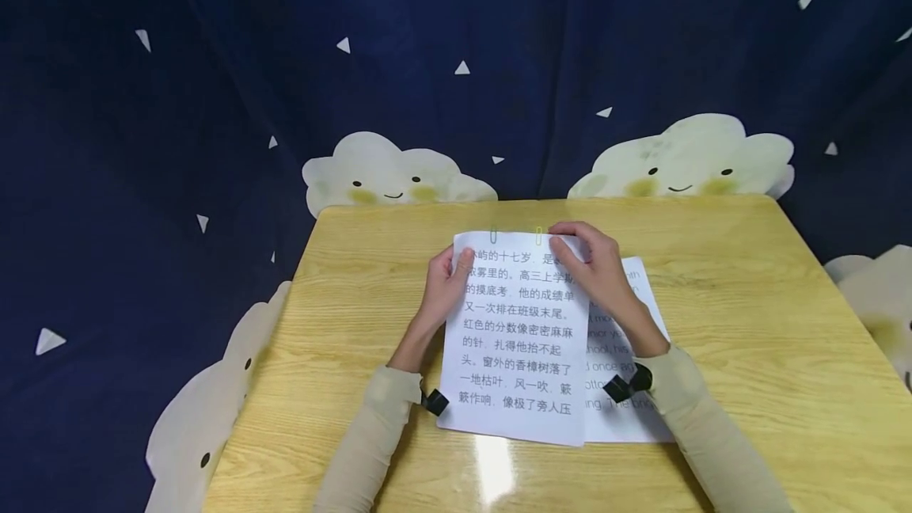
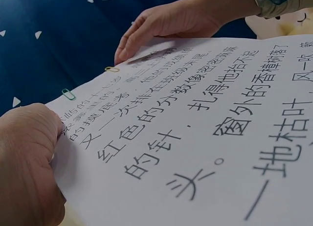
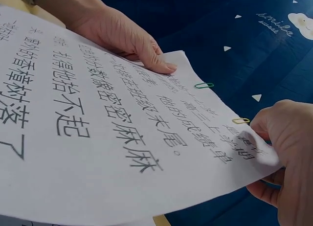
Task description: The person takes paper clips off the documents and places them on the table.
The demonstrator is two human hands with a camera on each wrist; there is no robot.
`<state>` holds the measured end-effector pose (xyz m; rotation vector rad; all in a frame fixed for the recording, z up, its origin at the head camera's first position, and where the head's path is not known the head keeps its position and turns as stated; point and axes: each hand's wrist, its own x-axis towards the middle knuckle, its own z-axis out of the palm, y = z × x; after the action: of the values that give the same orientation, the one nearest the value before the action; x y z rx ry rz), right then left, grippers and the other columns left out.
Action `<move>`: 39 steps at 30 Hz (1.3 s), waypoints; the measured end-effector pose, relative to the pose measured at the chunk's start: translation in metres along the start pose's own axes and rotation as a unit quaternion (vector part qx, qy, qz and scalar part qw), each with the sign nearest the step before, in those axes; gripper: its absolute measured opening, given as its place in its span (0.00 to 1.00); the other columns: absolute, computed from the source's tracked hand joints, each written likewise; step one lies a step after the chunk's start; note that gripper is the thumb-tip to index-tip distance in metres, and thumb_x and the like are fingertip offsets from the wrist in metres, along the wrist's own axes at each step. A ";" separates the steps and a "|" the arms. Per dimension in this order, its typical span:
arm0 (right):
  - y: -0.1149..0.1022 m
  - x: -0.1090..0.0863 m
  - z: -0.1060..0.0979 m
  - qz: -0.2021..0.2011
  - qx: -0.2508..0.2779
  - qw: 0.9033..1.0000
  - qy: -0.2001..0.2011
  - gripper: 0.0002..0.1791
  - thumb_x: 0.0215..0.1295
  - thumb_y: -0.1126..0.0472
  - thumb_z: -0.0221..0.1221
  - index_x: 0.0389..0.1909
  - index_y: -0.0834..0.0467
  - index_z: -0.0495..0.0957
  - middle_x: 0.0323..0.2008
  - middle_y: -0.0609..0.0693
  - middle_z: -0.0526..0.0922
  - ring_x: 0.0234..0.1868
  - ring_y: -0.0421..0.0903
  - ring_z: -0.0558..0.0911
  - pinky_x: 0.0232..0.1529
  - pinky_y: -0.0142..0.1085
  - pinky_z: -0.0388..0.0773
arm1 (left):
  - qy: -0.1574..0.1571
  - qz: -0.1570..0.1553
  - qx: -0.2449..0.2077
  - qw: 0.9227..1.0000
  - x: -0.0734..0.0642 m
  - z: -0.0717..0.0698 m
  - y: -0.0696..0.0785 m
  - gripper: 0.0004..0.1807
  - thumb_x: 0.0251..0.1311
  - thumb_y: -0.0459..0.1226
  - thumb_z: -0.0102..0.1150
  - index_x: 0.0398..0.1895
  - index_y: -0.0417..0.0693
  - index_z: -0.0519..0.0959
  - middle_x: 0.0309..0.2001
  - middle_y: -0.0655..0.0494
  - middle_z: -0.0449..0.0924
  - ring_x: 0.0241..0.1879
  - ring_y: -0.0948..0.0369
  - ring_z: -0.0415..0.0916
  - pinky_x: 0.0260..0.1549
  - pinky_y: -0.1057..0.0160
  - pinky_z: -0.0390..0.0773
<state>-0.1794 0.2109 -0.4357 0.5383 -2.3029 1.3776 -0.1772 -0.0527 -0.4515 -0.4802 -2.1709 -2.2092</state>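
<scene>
A white sheet of paper (image 1: 516,339) printed with large Chinese characters is held up in front of me by both hands. My left hand (image 1: 446,285) pinches its upper left edge, thumb on the printed face. At the upper right corner my right hand (image 1: 594,267) pinches it, thumb in front and fingers behind. A green paper clip (image 3: 204,85) and a yellow paper clip (image 3: 240,121) sit on the top edge between the hands. Whether more sheets lie behind the front one cannot be told.
Another sheet with English print (image 1: 627,418) lies on the wooden table (image 1: 748,323), partly covered by the held paper and the right forearm. Behind the table hangs a dark blue curtain (image 1: 442,6) with white triangles and clouds.
</scene>
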 end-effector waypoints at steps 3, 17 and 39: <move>-0.001 0.000 -0.001 -0.003 -0.003 1.000 0.000 0.10 0.67 0.60 0.61 0.47 0.57 0.82 0.46 0.48 0.84 0.49 0.43 0.79 0.55 0.27 0.67 | -0.004 0.006 0.001 1.000 -0.001 0.000 0.001 0.17 0.75 0.39 0.46 0.53 0.35 0.77 0.31 0.42 0.84 0.22 0.53 0.83 0.20 0.55 0.83; -0.003 0.000 -0.004 -0.023 -0.005 1.000 -0.009 0.10 0.65 0.62 0.63 0.46 0.55 0.82 0.45 0.49 0.85 0.50 0.45 0.81 0.56 0.27 0.68 | 0.001 0.012 -0.018 1.000 -0.002 0.008 -0.016 0.17 0.75 0.39 0.45 0.54 0.36 0.77 0.31 0.40 0.85 0.21 0.52 0.83 0.18 0.54 0.82; -0.005 0.001 -0.008 0.000 -0.038 0.999 -0.007 0.10 0.67 0.57 0.62 0.42 0.59 0.84 0.39 0.49 0.86 0.44 0.43 0.82 0.52 0.38 0.74 | -0.016 0.022 -0.029 0.999 -0.009 0.017 0.001 0.17 0.75 0.37 0.44 0.56 0.35 0.75 0.32 0.36 0.84 0.24 0.49 0.84 0.20 0.53 0.83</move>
<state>-0.1767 0.2152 -0.4281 0.5260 -2.3547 1.2845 -0.1643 -0.0383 -0.4524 -0.5630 -2.0937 -2.2630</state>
